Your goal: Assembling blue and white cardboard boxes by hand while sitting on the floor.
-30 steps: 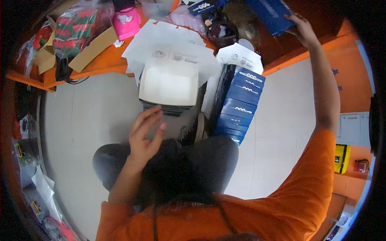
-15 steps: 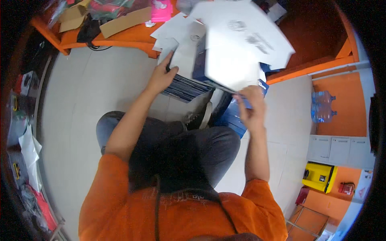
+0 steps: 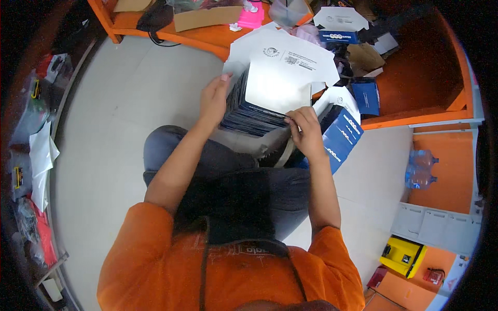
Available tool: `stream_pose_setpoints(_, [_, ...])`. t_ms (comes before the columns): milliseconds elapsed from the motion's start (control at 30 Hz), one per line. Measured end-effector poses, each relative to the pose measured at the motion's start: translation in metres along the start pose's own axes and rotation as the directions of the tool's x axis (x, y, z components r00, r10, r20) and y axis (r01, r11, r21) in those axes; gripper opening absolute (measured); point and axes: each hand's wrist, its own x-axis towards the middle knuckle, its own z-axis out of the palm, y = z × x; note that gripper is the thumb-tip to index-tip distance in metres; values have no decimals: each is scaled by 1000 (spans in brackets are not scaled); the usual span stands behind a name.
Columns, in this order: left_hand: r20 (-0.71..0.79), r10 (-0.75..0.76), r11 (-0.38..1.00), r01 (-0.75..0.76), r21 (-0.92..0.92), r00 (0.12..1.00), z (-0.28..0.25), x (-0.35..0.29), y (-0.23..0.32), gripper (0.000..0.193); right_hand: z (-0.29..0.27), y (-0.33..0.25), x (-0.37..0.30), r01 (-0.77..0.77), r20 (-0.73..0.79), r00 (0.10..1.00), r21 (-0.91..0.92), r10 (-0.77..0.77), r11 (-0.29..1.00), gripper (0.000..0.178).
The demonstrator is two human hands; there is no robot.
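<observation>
A thick stack of flat cardboard box blanks [image 3: 234, 106], navy on the edges, stands in front of my knees. On its top lies a white-faced box blank [image 3: 280, 87] with flaps and small dark printing. My left hand [image 3: 213, 103] rests along the stack's left side, fingers stretched out against the edges. At the near right corner, my right hand [image 3: 307, 127] pinches the edge of the top blank between thumb and fingers. How many layers are in that pinch cannot be told. Just right of this hand is a second, blue-sided stack of box blanks [image 3: 343, 136].
An orange shelf unit [image 3: 456, 98] spans the far side, holding cardboard pieces, a pink packet [image 3: 252, 16], a clear tub [image 3: 289, 11] and a blue box [image 3: 366, 96]. Clear water jugs [image 3: 420, 168] and a yellow case [image 3: 403, 256] are at the right. Bagged goods line the left shelf.
The blank that my right hand held raised and tilted now lies flat on the left stack. My right hand has moved left and slightly down; the whole view has shifted.
</observation>
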Motion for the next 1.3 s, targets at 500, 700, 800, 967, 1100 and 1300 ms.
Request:
stream_pose_setpoints(500, [569,-249,582,-348,735,784,83,61,103,64,32,-28,7,-5,-271,958,304,92,953,48])
stream_pose_setpoints(700, [662,-205,791,-275,546,721,76,71,119,30,45,9,-2,-177,-464,741,562,485,808,23])
stream_pose_setpoints(800, [669,-223,754,-309,580,709,72,70,131,29,58,18,5,-375,-303,752,532,585,759,18])
stream_pose_setpoints(967, [564,-221,580,-357,732,796,78,63,134,37,92,24,8,-416,-290,784,410,548,812,23])
stream_pose_setpoints(1100, [472,-279,597,-234,768,836,93,47,120,42,90,19,6,-459,-263,747,461,611,759,28])
stream_pose_setpoints(1300, [579,-275,495,-403,770,768,92,54,110,38,72,16,7,-538,-86,773,435,629,721,33])
